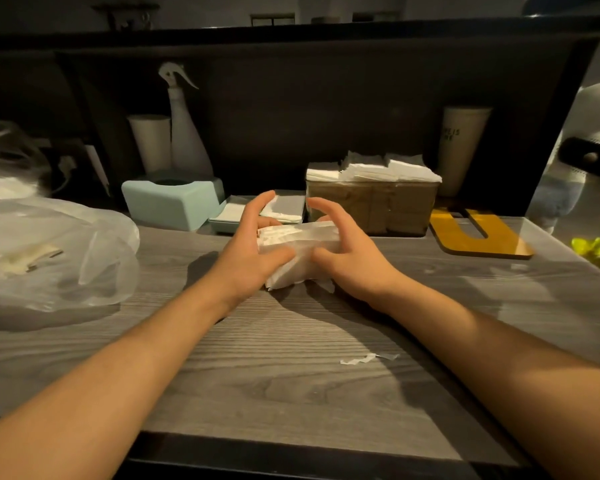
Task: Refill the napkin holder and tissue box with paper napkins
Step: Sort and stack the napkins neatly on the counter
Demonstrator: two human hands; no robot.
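Observation:
A plastic-wrapped pack of white napkins (298, 251) rests on the grey wood counter (291, 358). My left hand (248, 244) grips its left end, thumb on the near side and fingers over the far side. My right hand (343, 244) grips its right end in the same way, index finger raised. Behind them stands a brown napkin holder (374, 206) heaped with white napkins (378, 169). A mint green tissue box lid (168, 202) stands to the left of its base tray (243, 216), which has a few napkins in it.
A crumpled clear plastic bag (56, 251) lies at left. A white spray bottle (186, 133) and paper cups (151, 142) stand at the back. A tall cup (463, 147) and a yellow cut-out board (478, 233) sit at right. A torn wrapper scrap (364, 358) lies nearby.

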